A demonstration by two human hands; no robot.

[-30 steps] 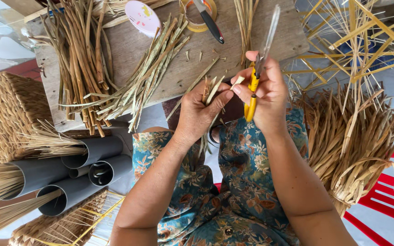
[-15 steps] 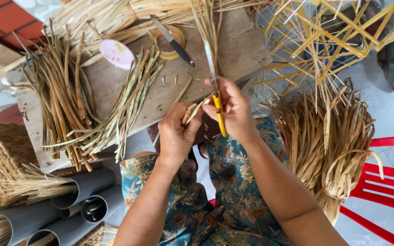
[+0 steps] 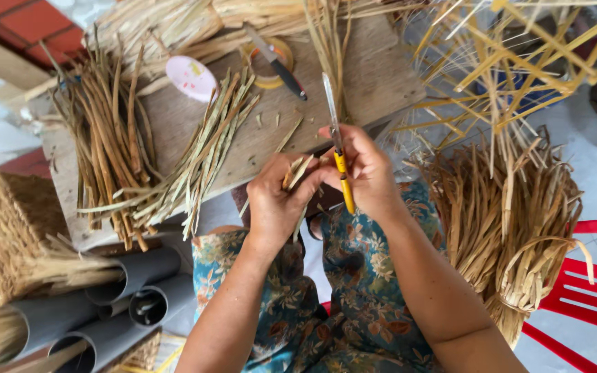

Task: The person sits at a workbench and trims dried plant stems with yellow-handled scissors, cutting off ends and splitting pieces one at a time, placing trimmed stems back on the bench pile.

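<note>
The left hand (image 3: 276, 202) is closed around a short bunch of dry tan straw strips (image 3: 297, 173), their cut ends poking up just in front of the wooden board (image 3: 374, 76). Touching it, the right hand (image 3: 367, 173) grips a yellow-handled knife (image 3: 338, 141), blade pointing up over the board.
</note>
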